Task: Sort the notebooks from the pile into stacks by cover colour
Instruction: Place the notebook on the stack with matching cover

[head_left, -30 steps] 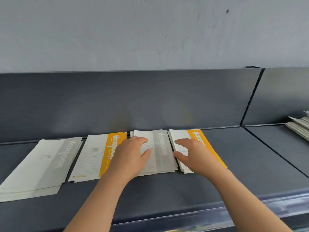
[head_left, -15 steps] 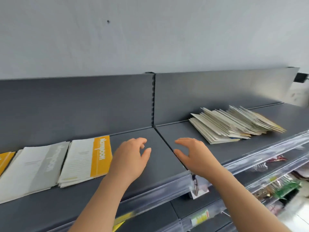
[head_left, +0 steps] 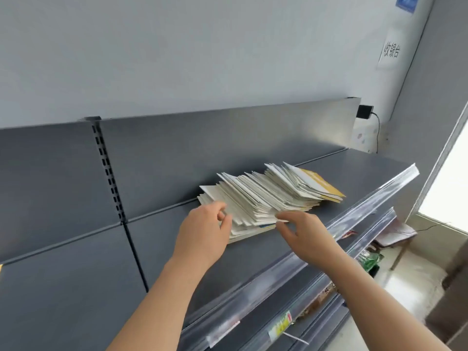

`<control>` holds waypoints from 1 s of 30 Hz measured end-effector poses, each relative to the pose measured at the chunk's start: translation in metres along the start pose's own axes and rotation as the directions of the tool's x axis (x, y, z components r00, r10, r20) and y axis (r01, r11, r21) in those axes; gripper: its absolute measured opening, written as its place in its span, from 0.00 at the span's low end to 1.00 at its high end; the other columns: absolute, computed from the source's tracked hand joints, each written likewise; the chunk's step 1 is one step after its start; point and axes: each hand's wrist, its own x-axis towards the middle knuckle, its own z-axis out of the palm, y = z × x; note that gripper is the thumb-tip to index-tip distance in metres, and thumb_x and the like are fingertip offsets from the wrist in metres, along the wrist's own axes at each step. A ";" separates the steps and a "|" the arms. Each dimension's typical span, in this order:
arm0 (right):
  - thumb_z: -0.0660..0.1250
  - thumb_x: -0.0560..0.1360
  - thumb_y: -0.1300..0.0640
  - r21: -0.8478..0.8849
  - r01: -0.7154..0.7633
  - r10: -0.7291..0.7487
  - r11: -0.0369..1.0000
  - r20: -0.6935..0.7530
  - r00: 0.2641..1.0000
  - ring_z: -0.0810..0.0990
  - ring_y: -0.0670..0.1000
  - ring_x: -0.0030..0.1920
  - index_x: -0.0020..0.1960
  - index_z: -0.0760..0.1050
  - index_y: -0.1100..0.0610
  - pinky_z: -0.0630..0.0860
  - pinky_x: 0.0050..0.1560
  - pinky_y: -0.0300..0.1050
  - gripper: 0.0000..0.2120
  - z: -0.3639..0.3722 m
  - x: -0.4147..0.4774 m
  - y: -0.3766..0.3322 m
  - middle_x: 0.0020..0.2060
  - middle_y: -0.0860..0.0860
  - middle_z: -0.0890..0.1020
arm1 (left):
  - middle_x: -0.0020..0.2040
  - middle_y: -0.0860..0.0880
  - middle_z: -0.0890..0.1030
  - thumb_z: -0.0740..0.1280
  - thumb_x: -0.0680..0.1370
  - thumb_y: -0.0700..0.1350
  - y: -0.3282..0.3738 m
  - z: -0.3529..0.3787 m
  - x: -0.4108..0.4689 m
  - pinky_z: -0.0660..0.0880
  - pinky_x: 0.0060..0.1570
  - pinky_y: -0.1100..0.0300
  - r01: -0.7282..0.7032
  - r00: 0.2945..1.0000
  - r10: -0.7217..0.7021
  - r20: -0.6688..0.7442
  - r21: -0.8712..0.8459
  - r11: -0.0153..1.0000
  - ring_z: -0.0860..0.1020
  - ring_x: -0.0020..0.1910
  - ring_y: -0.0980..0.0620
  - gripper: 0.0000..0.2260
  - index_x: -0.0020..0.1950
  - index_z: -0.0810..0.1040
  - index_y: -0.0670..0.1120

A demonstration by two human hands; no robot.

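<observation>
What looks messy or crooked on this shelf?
The notebook pile on the dark shelf leans sideways, covers fanned out unevenly instead of stacked square. Nothing looks torn or spilled.

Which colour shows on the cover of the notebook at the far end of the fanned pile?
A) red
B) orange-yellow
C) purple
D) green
B: the far-end notebook of the pile shows an orange-yellow band beside white.
</observation>
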 end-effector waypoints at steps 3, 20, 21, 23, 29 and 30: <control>0.61 0.79 0.53 0.011 -0.053 0.053 0.999 -0.032 0.998 0.76 0.49 0.61 0.63 0.76 0.55 0.70 0.63 0.43 0.15 -0.016 0.030 0.030 0.61 0.48 0.78 | 0.43 0.57 0.80 0.62 0.79 0.48 0.017 0.022 0.039 0.75 0.51 0.54 -0.024 1.000 0.024 0.012 -0.025 0.999 0.78 0.46 0.53 0.12 0.60 0.78 0.48; 0.55 0.80 0.52 -0.070 -0.260 0.266 0.963 0.094 0.960 0.78 0.56 0.52 0.60 0.75 0.58 0.73 0.54 0.49 0.16 -0.060 0.172 0.212 0.56 0.55 0.79 | 0.43 0.45 0.82 0.61 0.78 0.45 0.117 0.183 0.190 0.74 0.43 0.54 -0.031 0.992 0.029 0.124 0.013 0.999 0.78 0.42 0.48 0.09 0.45 0.78 0.44; 0.54 0.80 0.51 -0.081 -0.235 0.244 0.969 0.145 0.959 0.77 0.56 0.55 0.61 0.74 0.59 0.72 0.56 0.49 0.17 -0.059 0.178 0.220 0.57 0.56 0.79 | 0.39 0.46 0.80 0.61 0.78 0.46 0.121 0.194 0.196 0.72 0.39 0.55 -0.005 0.991 -0.001 0.136 0.050 0.999 0.76 0.39 0.49 0.09 0.39 0.74 0.45; 0.52 0.81 0.52 -0.077 -0.145 0.159 0.986 0.225 0.961 0.75 0.55 0.57 0.61 0.73 0.59 0.70 0.59 0.48 0.17 -0.054 0.189 0.232 0.59 0.55 0.78 | 0.31 0.49 0.71 0.61 0.78 0.48 0.128 0.213 0.206 0.65 0.31 0.58 0.058 0.984 -0.079 0.158 0.132 0.989 0.69 0.31 0.51 0.16 0.32 0.65 0.46; 0.52 0.82 0.53 0.075 0.060 -0.078 0.995 0.269 0.960 0.66 0.50 0.68 0.69 0.69 0.46 0.61 0.68 0.42 0.18 -0.045 0.209 0.254 0.70 0.44 0.69 | 0.39 0.51 0.80 0.69 0.74 0.51 0.129 0.237 0.224 0.68 0.29 0.61 0.266 0.950 -0.298 0.090 0.260 0.928 0.78 0.38 0.51 0.08 0.44 0.76 0.47; 0.53 0.82 0.52 0.127 0.043 -0.076 0.991 0.266 0.961 0.68 0.48 0.67 0.68 0.70 0.44 0.64 0.67 0.42 0.17 -0.045 0.213 0.260 0.69 0.43 0.69 | 0.40 0.51 0.80 0.69 0.74 0.49 0.128 0.237 0.224 0.69 0.30 0.61 0.293 0.944 -0.321 0.075 0.254 0.922 0.78 0.38 0.51 0.07 0.45 0.77 0.47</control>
